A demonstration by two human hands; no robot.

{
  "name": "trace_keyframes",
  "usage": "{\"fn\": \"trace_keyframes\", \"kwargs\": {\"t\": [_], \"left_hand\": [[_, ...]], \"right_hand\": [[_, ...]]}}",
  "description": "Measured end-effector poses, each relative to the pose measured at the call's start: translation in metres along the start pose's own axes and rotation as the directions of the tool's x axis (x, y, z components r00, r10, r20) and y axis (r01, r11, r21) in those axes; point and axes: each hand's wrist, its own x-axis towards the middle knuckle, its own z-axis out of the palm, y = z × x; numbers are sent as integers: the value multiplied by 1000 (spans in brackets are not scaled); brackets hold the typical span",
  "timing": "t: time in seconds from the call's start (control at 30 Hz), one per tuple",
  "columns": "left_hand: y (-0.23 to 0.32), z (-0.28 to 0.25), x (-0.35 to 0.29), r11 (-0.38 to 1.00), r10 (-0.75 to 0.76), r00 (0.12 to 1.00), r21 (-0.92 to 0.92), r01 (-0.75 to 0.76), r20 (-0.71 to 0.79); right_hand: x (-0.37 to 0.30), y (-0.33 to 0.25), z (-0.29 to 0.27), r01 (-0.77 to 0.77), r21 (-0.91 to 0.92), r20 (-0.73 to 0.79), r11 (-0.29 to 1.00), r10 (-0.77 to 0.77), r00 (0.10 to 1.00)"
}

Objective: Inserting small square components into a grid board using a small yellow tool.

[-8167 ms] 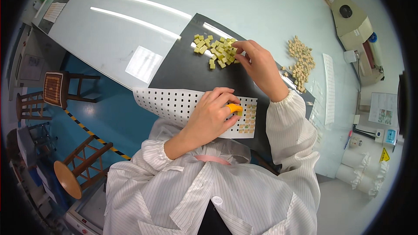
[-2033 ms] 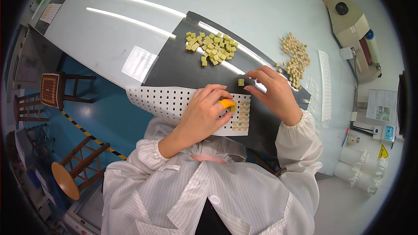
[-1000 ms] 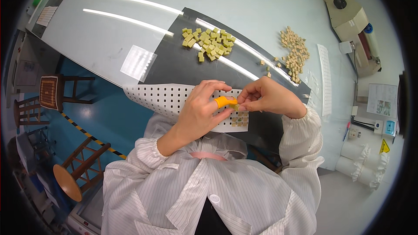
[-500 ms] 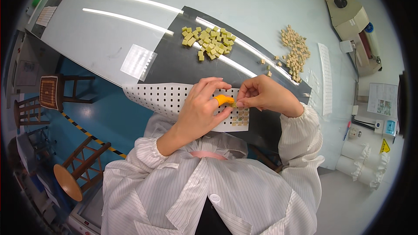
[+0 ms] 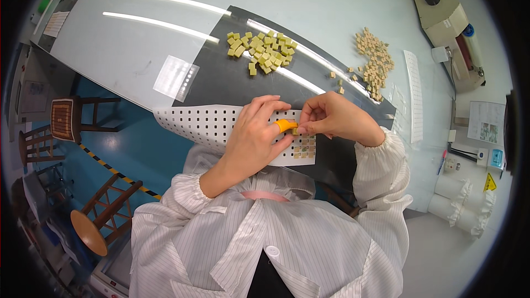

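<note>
A white sheet with rows of square holes (image 5: 200, 123) lies along the table's near edge. Its right end carries several small tan and greenish blocks (image 5: 305, 149) set in rows. My left hand (image 5: 255, 132) rests over the sheet with fingers apart, an orange finger cover (image 5: 284, 126) on one finger. That fingertip meets a small yellow-green block (image 5: 296, 131), which my right hand (image 5: 334, 118) pinches between thumb and forefinger just above the filled rows. The fingers partly hide the block.
Beyond my hands, a pile of yellow-green blocks (image 5: 266, 51) sits on a dark mat (image 5: 212, 80). Small tan blocks (image 5: 375, 58) are heaped to the right, a few scattered nearby. A clear plastic sheet (image 5: 175, 77) lies left; a beige machine (image 5: 441, 14) stands far right.
My right hand has shifted very slightly left and up with the small block, which now shows more between the fingertips. My left hand has hardly moved.
</note>
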Motion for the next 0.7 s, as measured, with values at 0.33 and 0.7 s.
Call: {"fn": "trace_keyframes", "kwargs": {"t": [0.33, 0.7], "left_hand": [[4, 0, 2, 1000, -23, 999, -21, 22, -32], [5, 0, 3, 1000, -18, 999, -2, 18, -36]], "right_hand": [[-7, 4, -2, 41, 39, -71, 998, -38, 997], [-19, 51, 26, 218, 22, -586, 976, -164, 793]]}}
